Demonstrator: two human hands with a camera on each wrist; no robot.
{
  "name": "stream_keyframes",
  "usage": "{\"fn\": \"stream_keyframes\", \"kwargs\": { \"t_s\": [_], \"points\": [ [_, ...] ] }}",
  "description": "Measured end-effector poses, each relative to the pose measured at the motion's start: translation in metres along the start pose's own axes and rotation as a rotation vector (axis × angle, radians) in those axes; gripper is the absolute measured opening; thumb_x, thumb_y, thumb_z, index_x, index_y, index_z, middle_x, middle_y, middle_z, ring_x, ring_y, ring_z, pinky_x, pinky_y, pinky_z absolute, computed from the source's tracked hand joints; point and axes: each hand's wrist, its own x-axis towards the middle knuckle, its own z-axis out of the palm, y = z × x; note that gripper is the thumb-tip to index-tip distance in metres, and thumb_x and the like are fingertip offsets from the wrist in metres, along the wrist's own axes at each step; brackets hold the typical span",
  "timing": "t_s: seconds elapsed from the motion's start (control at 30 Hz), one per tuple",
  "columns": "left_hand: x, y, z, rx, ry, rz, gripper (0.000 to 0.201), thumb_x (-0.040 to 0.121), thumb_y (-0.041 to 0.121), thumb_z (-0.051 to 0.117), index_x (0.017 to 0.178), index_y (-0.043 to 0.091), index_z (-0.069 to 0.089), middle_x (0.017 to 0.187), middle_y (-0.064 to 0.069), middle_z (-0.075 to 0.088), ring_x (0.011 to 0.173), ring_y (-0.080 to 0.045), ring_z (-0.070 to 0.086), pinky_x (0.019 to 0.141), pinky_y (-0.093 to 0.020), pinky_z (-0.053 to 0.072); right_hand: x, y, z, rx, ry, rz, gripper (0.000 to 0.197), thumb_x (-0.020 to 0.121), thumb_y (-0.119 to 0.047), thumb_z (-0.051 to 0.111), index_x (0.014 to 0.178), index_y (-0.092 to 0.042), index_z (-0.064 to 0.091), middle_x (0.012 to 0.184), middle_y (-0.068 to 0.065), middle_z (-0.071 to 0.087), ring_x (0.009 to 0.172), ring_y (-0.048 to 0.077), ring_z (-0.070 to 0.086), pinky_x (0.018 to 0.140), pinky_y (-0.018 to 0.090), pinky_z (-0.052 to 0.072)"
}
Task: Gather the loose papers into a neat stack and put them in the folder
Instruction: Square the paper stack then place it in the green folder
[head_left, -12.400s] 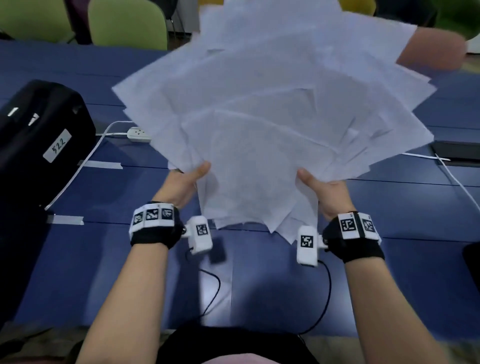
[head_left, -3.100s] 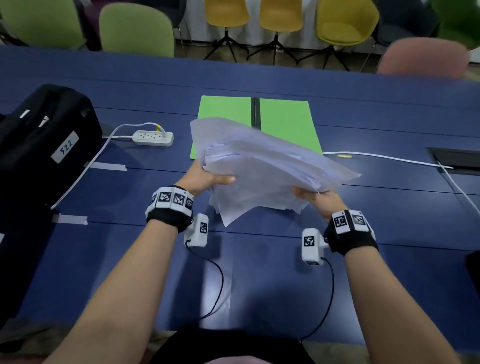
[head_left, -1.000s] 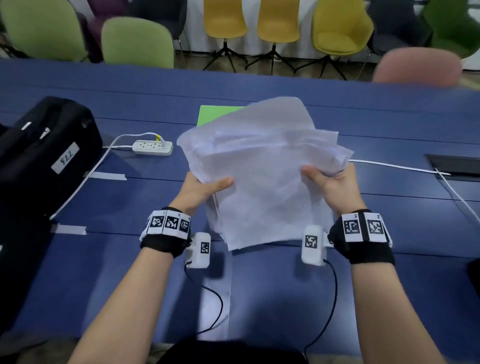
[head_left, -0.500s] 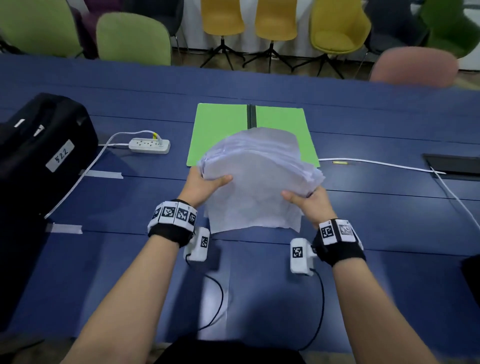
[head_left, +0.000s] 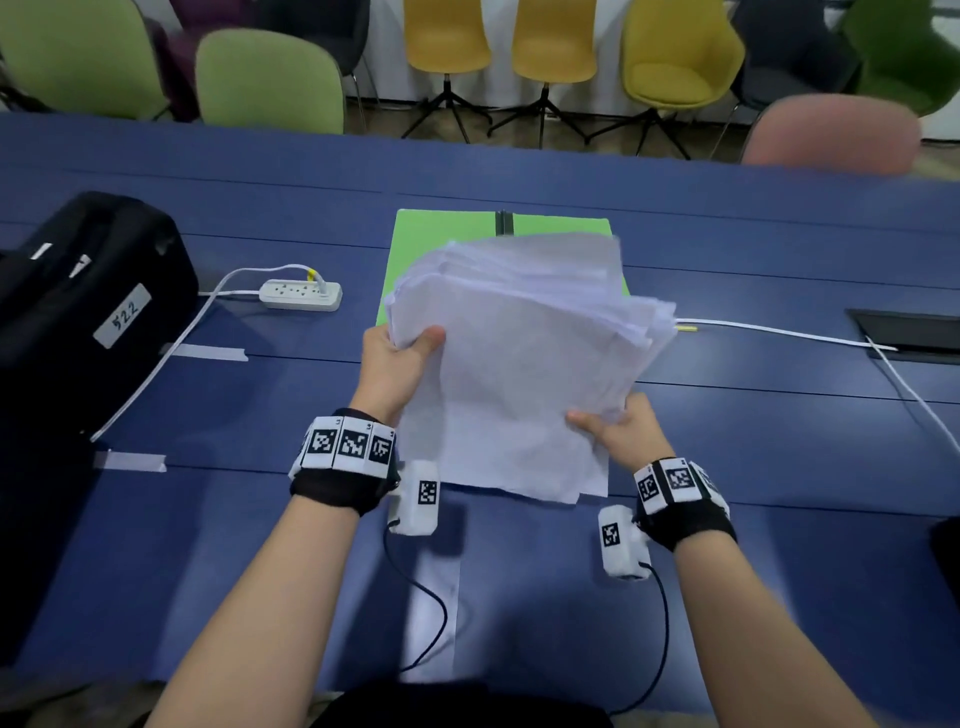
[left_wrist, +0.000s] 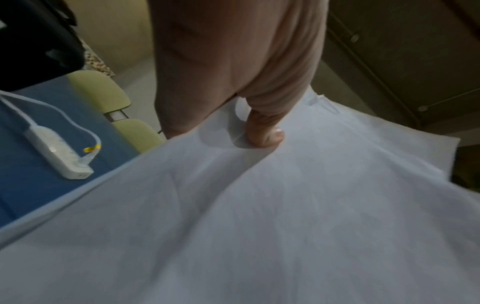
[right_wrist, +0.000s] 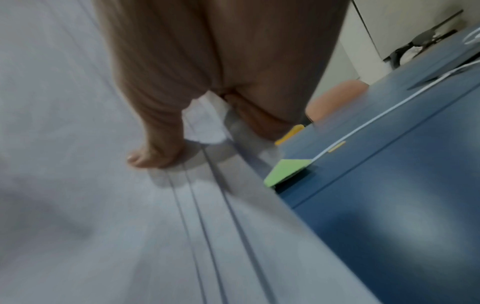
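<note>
A thick, uneven stack of white papers (head_left: 524, 353) stands tilted, its lower edge on the blue table (head_left: 779, 441). My left hand (head_left: 400, 364) grips the stack's upper left edge, thumb on the front sheet (left_wrist: 265, 133). My right hand (head_left: 618, 431) grips the lower right side, thumb on top (right_wrist: 150, 158) and fingers behind. Sheet edges fan out unevenly on the right (right_wrist: 207, 205). The open green folder (head_left: 441, 234) lies flat behind the stack, mostly hidden by it; one corner shows in the right wrist view (right_wrist: 285, 170).
A black bag (head_left: 83, 312) with a white label sits at the left. A white power strip (head_left: 301, 294) and its cord lie left of the folder. A white cable (head_left: 779, 332) runs right toward a dark floor box (head_left: 909, 332). Chairs line the far side.
The stack has been raised and turned more upright since half a second ago. My left hand slid up to its upper left edge; my right hand stays low on the right.
</note>
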Motion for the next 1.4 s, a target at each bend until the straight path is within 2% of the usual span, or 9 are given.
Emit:
{"fn": "stream_keyframes", "kwargs": {
  "t_s": [0.13,0.23,0.37,0.47,0.7,0.93,1.13,1.23,1.4],
  "points": [
    [-0.007,0.020,0.003,-0.055,-0.032,0.146,0.020,0.089,0.005,0.062,0.082,0.023,0.067,0.068,0.020,0.071,0.065,0.007,0.065,0.069,-0.017,0.055,-0.006,-0.023,0.001,0.167,0.170,-0.139,0.003,0.080,0.004,0.069,0.083,0.002,0.067,0.055,-0.016,0.068,0.055,-0.010,0.063,0.059,0.007,0.050],
    [-0.016,0.011,0.008,-0.010,-0.110,0.136,0.025,0.088,0.002,0.063,0.087,0.028,0.063,0.070,0.028,0.070,0.069,0.013,0.064,0.068,-0.012,0.053,-0.009,-0.020,0.008,0.204,0.219,-0.159,0.016,0.081,-0.002,0.070,0.074,-0.012,0.059,0.073,-0.008,0.065,0.053,-0.020,0.057,0.056,-0.001,0.044],
    [-0.018,-0.017,0.010,0.050,-0.086,0.032,0.019,0.084,0.012,0.070,0.101,0.020,0.065,0.088,0.017,0.069,0.071,0.016,0.063,0.078,-0.022,0.049,-0.014,-0.019,0.017,0.219,0.147,-0.170,0.025,0.080,0.000,0.071,0.099,-0.015,0.063,0.090,-0.011,0.065,0.069,-0.021,0.060,0.076,0.012,0.053],
    [-0.011,-0.012,0.008,-0.001,-0.067,-0.012,0.020,0.085,0.019,0.070,0.104,0.016,0.067,0.089,0.014,0.069,0.072,0.015,0.063,0.072,-0.010,0.050,-0.013,-0.032,0.014,0.263,0.123,-0.218,0.027,0.079,0.002,0.071,0.101,-0.013,0.066,0.090,-0.015,0.068,0.077,-0.016,0.064,0.075,0.007,0.050],
    [0.002,0.013,0.019,-0.172,0.051,-0.074,0.040,0.077,0.048,0.071,0.067,0.014,0.054,0.069,0.004,0.057,0.061,-0.013,0.053,0.063,-0.018,0.045,-0.006,-0.050,0.008,0.440,0.195,-0.248,0.031,0.081,-0.004,0.070,0.111,0.004,0.064,0.083,-0.014,0.073,0.079,-0.002,0.066,0.073,0.014,0.051],
    [0.002,0.017,0.034,-0.175,0.137,-0.074,0.049,0.054,0.057,0.082,0.080,0.020,0.063,0.079,0.000,0.061,0.071,-0.013,0.056,0.073,-0.029,0.052,-0.012,-0.072,0.015,0.455,0.333,-0.357,0.009,0.077,-0.026,0.074,0.083,-0.027,0.067,0.076,-0.016,0.066,0.068,-0.007,0.060,0.067,0.008,0.046],
    [0.004,0.018,0.032,-0.153,0.174,-0.086,0.066,0.067,0.051,0.079,0.052,0.026,0.020,0.052,0.009,0.021,0.053,-0.012,0.024,0.052,-0.021,0.024,-0.008,-0.078,0.011,0.369,0.436,-0.434,0.015,0.085,-0.013,0.066,0.073,-0.022,0.066,0.067,-0.018,0.066,0.069,-0.003,0.057,0.074,0.014,0.044],
    [0.007,0.018,0.031,-0.120,0.121,-0.070,0.046,0.074,0.040,0.077,0.047,0.029,0.042,0.050,0.016,0.037,0.046,-0.004,0.036,0.052,-0.010,0.031,-0.010,-0.079,0.009,0.378,0.437,-0.444,0.013,0.086,-0.012,0.063,0.079,-0.023,0.062,0.076,-0.010,0.062,0.074,0.004,0.056,0.079,0.022,0.045],
    [0.005,0.015,0.036,-0.107,0.087,-0.037,0.030,0.073,0.034,0.080,0.085,0.013,0.063,0.080,-0.003,0.055,0.072,-0.012,0.048,0.060,-0.016,0.040,-0.013,-0.092,0.020,0.338,0.379,-0.499,0.013,0.086,-0.013,0.067,0.082,-0.026,0.066,0.082,-0.009,0.067,0.075,-0.001,0.061,0.076,0.012,0.048]
  ]
}}
